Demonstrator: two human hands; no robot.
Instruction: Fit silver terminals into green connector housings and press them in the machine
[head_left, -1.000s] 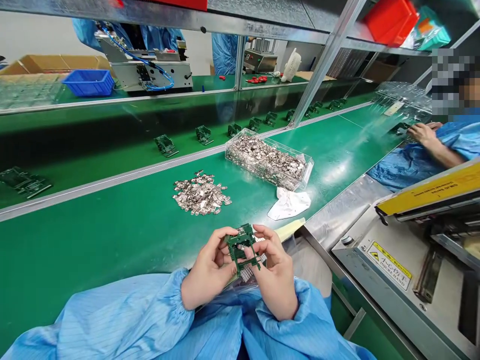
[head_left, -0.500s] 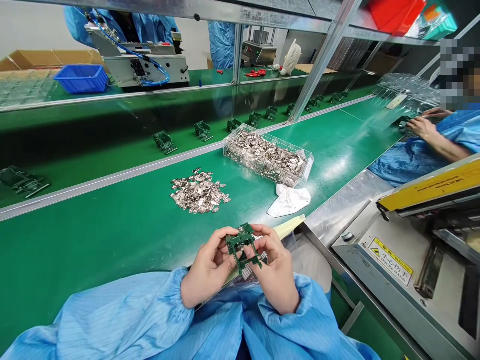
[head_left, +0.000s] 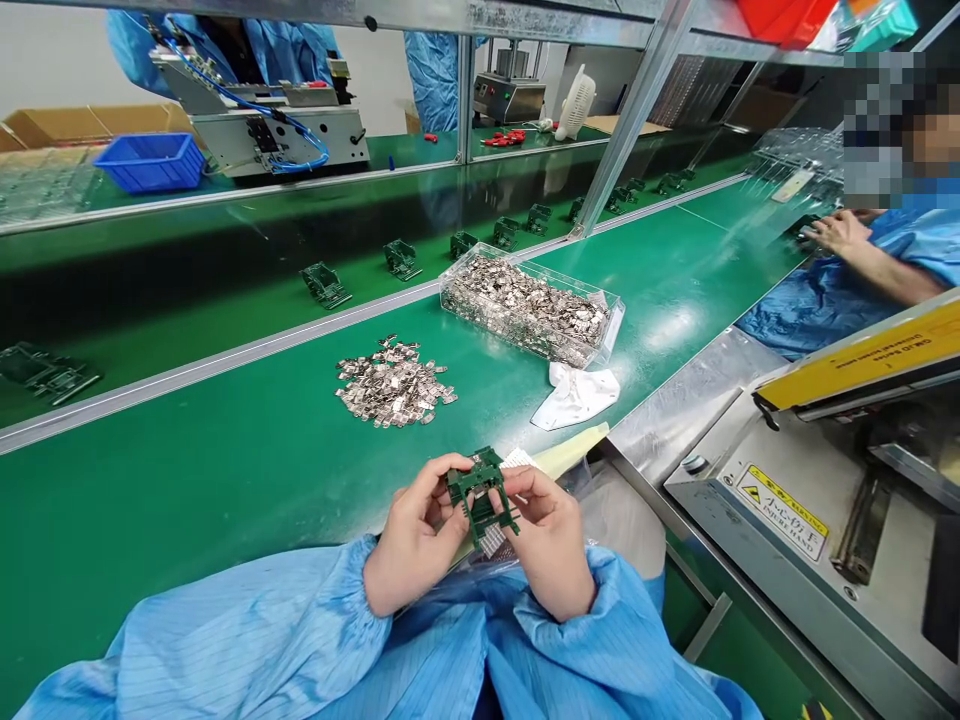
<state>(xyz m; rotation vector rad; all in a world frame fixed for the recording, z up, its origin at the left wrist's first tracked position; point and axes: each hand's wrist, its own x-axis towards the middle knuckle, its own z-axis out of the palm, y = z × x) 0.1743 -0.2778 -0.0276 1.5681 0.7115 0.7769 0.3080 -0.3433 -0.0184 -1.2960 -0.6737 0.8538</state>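
Note:
Close to my body, a dark green plastic frame (head_left: 481,480) with thin posts is held between my two hands. My left hand (head_left: 415,540) grips its left side between thumb and fingers. On the opposite side, my right hand (head_left: 553,545) has its thumb inside the frame and its fingers at the edge. Small shiny pieces show inside the frame, too small to name. Beyond my hands, a heap of small silvery metal clips (head_left: 394,382) lies on the green work surface (head_left: 225,490). A clear plastic box (head_left: 532,305) full of similar pieces stands behind it.
White crumpled paper (head_left: 577,393) lies right of the heap. Several green frames (head_left: 326,285) line the conveyor belt behind a metal rail. At right stands a machine with a warning label (head_left: 784,515); beyond it a co-worker's hand (head_left: 844,235) works. A metal post (head_left: 634,120) rises behind the box.
My right fingers have shifted on the green frame, the index finger drawing back from its top edge. The frame stays between both hands. The whole view has shifted slightly.

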